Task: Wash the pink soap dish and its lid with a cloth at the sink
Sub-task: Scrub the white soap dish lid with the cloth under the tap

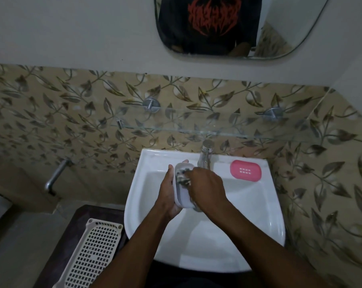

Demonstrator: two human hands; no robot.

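My left hand (168, 190) grips a pale, whitish oblong lid (183, 196) from the left and holds it over the white sink (248, 221). My right hand (207, 189) presses a dark patterned cloth (183, 179) against the upper inside of the lid; most of the cloth is hidden under the fingers. The pink soap dish (245, 170), with drain slots in its middle, lies on the sink's back right ledge, apart from both hands.
A chrome tap (206, 154) stands at the back of the sink, just behind my right hand. A glass shelf (196, 129) on metal brackets hangs above it. A cream perforated basket (92, 252) lies left of the sink. A wall spout (55, 177) juts out at left.
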